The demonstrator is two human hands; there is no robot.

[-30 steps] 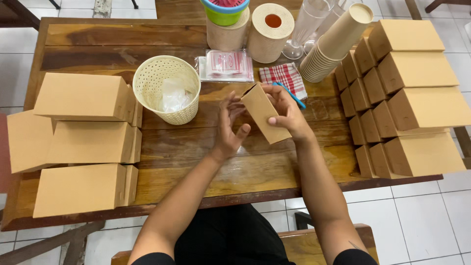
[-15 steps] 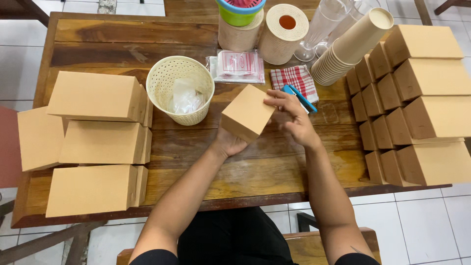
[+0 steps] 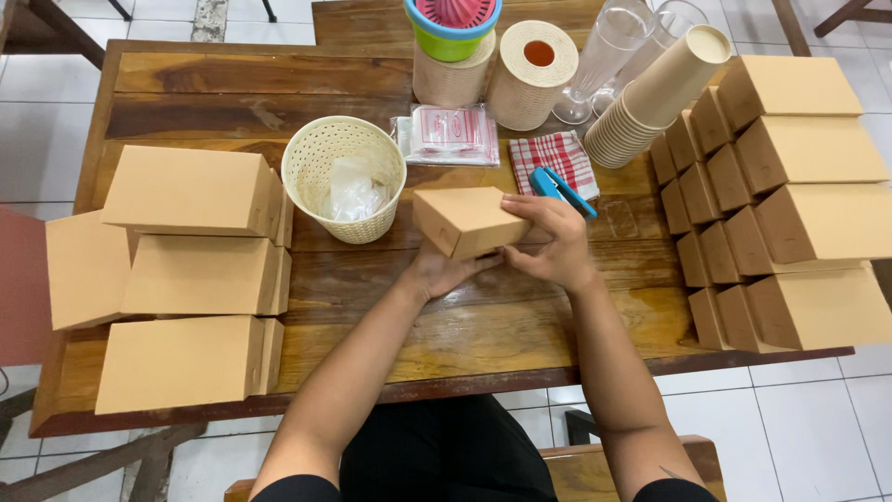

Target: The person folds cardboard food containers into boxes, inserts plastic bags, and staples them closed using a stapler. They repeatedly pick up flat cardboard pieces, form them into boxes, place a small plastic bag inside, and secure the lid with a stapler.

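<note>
Both hands hold a small tan cardboard box (image 3: 463,219) just above the wooden table (image 3: 483,325), in the middle. My left hand (image 3: 444,271) supports it from underneath, mostly hidden by the box. My right hand (image 3: 550,244) grips its right end, fingers curled over the top edge. The box is folded shut and lies on its side, tilted slightly.
Tan boxes are stacked at the left (image 3: 190,270) and in rows at the right (image 3: 790,195). Behind the held box stand a cream mesh basket (image 3: 346,177), a blue stapler (image 3: 560,191) on a red checked cloth, paper rolls (image 3: 531,74), stacked paper cups (image 3: 655,98), glasses and a plastic packet (image 3: 448,135).
The box went from upright and partly open between my hands to folded shut and turned on its side, held lower and flatter. The view also shifted slightly.
</note>
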